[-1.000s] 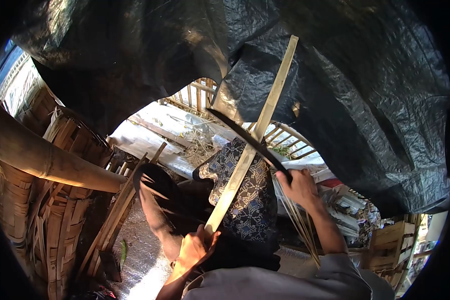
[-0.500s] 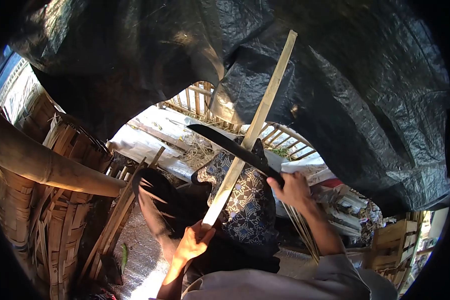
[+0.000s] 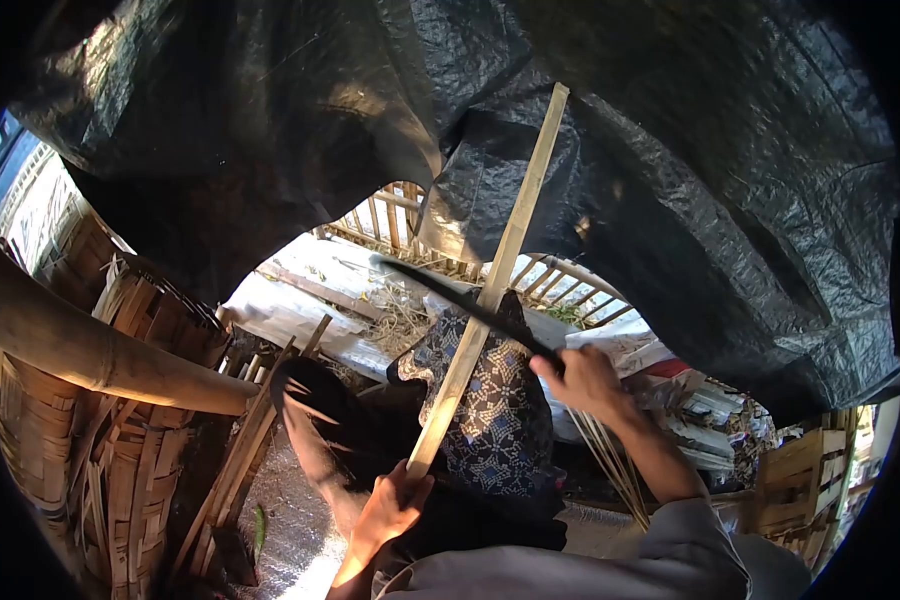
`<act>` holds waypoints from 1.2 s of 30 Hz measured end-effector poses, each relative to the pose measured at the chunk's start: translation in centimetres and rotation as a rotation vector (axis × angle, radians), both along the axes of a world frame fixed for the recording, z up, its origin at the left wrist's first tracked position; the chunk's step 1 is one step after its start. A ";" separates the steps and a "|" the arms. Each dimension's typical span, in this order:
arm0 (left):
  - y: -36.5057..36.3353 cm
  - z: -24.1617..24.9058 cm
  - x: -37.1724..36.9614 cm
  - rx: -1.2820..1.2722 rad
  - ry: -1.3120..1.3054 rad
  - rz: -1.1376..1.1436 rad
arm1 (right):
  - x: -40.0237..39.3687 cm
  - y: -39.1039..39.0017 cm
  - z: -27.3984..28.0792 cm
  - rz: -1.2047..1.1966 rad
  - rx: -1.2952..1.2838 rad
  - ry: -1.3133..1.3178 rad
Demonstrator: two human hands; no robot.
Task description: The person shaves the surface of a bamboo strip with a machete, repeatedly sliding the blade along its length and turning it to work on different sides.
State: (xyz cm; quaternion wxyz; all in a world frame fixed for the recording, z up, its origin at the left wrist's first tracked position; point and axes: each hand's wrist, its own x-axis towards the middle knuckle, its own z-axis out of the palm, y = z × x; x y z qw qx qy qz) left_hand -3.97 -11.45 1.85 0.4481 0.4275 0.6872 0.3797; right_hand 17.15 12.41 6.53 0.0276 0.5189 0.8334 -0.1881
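Note:
My left hand (image 3: 391, 505) is closed around the near end of a long, pale bamboo strip (image 3: 518, 226), which slants up and away over my lap. In my right hand (image 3: 582, 380) is the handle of a machete with a long dark blade (image 3: 438, 288). The blade crosses the strip near its middle, its tip pointing to the upper left. A patterned cloth (image 3: 498, 425) covers my leg beneath the strip. Thin slivers (image 3: 615, 465) hang below my right forearm.
Black plastic sheeting (image 3: 730, 220) hangs low overhead and in front. At the left, a thick bamboo pole (image 3: 105, 345) runs before woven baskets (image 3: 135, 470). Wooden slats (image 3: 232, 465) lean beside my knee. A wooden crate (image 3: 792, 480) stands at the right.
The bamboo strip's far end has shifted down and slightly left in view. The machete still lies across it, its blade now blurred and seen more edge-on. Both hands keep their holds.

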 end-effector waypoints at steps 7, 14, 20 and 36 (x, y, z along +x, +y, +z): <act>-1.0 0.5 0.2 -0.026 0.028 -0.013 | -0.2 -1.3 -0.3 0.314 0.222 -0.234; -0.6 0.4 -0.6 -0.003 0.031 0.014 | -0.4 2.4 -0.1 0.025 0.112 0.101; -0.7 0.8 -0.6 -0.045 -0.066 0.022 | -0.2 0.4 -0.2 0.394 0.372 -0.074; -1.7 2.0 -1.9 -0.146 -0.181 0.010 | -0.6 5.6 -0.9 0.242 0.135 0.094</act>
